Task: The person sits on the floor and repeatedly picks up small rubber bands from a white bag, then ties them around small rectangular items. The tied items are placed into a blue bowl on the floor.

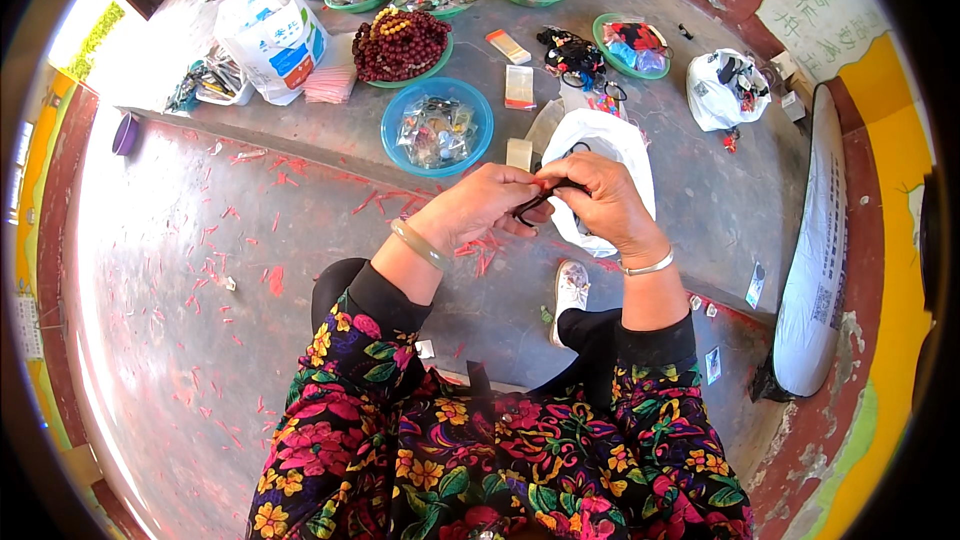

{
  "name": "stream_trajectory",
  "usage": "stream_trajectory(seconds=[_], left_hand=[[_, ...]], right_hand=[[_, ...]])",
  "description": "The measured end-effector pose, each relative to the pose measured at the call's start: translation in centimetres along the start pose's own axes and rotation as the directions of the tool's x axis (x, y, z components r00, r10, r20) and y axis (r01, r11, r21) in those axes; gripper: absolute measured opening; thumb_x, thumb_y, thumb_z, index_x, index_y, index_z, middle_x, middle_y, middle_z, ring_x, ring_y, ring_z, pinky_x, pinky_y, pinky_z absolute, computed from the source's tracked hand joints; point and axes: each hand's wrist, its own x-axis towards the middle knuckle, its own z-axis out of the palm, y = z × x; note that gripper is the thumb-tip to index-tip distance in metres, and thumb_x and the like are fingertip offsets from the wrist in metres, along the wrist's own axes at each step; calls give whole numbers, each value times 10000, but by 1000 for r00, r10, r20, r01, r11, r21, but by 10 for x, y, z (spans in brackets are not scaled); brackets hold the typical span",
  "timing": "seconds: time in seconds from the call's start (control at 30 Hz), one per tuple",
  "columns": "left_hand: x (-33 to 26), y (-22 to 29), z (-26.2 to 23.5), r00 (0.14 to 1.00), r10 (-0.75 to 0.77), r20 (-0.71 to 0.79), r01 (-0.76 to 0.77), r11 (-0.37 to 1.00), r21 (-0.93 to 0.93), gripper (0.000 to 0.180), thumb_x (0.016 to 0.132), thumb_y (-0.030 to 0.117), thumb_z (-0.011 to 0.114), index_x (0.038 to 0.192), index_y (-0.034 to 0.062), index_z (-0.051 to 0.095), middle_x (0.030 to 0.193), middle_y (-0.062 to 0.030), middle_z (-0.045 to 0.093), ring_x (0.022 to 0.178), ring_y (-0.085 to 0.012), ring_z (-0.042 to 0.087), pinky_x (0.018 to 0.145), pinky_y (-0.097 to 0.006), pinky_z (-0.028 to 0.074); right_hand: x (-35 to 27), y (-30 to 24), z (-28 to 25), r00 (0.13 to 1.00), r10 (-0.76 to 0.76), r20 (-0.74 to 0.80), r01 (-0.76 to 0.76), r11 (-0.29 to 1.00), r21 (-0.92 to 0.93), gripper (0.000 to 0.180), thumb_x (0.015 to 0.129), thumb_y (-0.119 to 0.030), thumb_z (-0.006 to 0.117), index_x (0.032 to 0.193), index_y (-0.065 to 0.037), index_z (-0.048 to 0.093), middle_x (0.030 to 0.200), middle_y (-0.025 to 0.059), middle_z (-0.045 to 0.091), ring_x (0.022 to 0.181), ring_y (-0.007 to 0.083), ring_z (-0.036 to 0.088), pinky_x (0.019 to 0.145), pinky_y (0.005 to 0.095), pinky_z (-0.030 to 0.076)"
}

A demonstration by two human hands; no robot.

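Note:
My left hand [473, 206] and my right hand [612, 202] meet in front of me, fingertips pinched together. Between them is a looped black cord [528, 208], with a small red bit beside the fingers. Part of the cord is hidden by my fingers. Just beyond and below my right hand lies an open white plastic bag [632, 145] with dark items inside. A blue plastic bowl [388, 132] of small clear packets stands to the left of my hands.
A green tray of dark red bead strings [402, 45] sits beyond the bowl. Several more trays line the back. A white bag [272, 35] stands left, another [712, 90] right. Red scraps litter the lower floor [200, 320]. A long silver-wrapped object [815, 250] leans along the right wall.

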Motion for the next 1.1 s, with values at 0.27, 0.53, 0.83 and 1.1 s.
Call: stream_trajectory(seconds=[0.27, 0.53, 0.83, 1.1], left_hand=[[1, -2, -4, 996, 81, 41, -72, 979, -192, 250, 931, 135, 463, 1076, -44, 559, 1026, -135, 599, 923, -218, 621, 743, -319, 552], [7, -7, -6, 980, 181, -77, -195, 950, -243, 282, 937, 107, 441, 1133, -81, 517, 1101, -162, 577, 987, -260, 602, 861, -333, 508], [11, -6, 1, 964, 234, -127, -244, 967, -68, 292, 944, 102, 420, 1158, -73, 512, 1139, -130, 568, 986, -207, 598, 883, -302, 487], [11, -6, 0, 971, 166, -172, -181, 981, -71, 290, 944, 129, 428, 1154, -45, 529, 1078, -111, 593, 936, -177, 614, 811, -285, 512]], right_hand=[[0, 11, 2, 1000, -14, -7, 14, 1000, -1, 352, 635, 35, 624, 971, -66, 648, 848, 33, 622, 899, 214, 536, 814, 330, 434], [3, 6, -4, 980, 96, -172, -102, 994, -26, 188, 718, -62, 673, 899, -19, 638, 882, 64, 628, 845, 168, 564, 740, 290, 441], [4, 20, 4, 898, 391, -202, -363, 917, 164, 140, 772, -97, 670, 830, 18, 617, 706, 44, 625, 628, 95, 550, 589, 235, 441], [2, 16, 6, 928, 320, -189, -277, 935, 222, 93, 766, -6, 633, 854, 23, 621, 787, 69, 647, 718, 103, 592, 670, 240, 476]])
